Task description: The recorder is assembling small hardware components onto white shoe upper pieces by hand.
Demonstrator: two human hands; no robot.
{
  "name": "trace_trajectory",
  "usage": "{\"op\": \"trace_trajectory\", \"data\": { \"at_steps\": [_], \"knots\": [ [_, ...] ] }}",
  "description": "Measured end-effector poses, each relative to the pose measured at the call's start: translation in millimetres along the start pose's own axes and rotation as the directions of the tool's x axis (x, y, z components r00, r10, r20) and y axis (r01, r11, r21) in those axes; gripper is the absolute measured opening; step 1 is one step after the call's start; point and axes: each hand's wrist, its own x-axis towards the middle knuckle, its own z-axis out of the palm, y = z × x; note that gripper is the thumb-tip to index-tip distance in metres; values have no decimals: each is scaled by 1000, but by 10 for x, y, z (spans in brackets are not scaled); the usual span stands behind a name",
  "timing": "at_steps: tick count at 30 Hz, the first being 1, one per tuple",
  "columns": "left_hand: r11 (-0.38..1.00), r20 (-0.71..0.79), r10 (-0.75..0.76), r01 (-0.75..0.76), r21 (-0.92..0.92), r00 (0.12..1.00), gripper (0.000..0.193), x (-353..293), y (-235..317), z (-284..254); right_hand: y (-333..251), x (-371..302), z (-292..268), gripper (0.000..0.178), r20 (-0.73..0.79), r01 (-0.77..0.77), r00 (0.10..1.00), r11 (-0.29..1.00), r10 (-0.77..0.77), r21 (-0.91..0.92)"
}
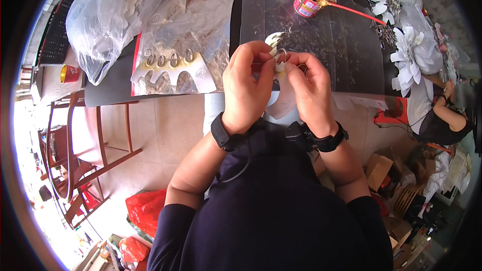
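Dark shirt [281, 206] nearest my remote view, I see the left hand [245, 88] and right hand [313, 93] pinching white paper [284, 91], a small metal ring [285, 51] between their fingertips, where light, even pressure should prevent creasing.

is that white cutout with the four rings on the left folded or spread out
Spread out: the white cutout lies open on the shiny sheet, its scalloped edge showing and four rings in a row.

– What's below the black tabletop's [108, 93] near edge?
– Beige tiled floor [168, 130], with a reddish-brown wooden chair [101, 130] by the left corner.
– The light?
– Glaring white [24, 170], beyond the left edge.
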Motion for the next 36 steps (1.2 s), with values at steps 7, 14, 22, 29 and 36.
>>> {"op": "trace_trajectory", "data": {
  "at_steps": [7,14,22,29,36],
  "knots": [
    [987,-20,153,-154,-41,988,8,-25,53,24,-8,16,-4,3,2,-66,998,982,67,177],
    [970,-64,-114,97,-222,991,12,19,79,44,-61,15,40,2,-13,15,1000,999,-14,48],
    [969,11,-164,163,-185,986,7,27,22,-43,23,-3,16,1,12,42,999,999,-43,25],
    [916,84,-226,241,-321,971,3,15,128,-85,-21,-37,-117,5,148,96,984,995,-94,-7],
    [998,7,-50,50,-24,999,4,-27,103,-73,-53,-68,-129,8,179,121,978,991,-108,-63]
  ]
}}
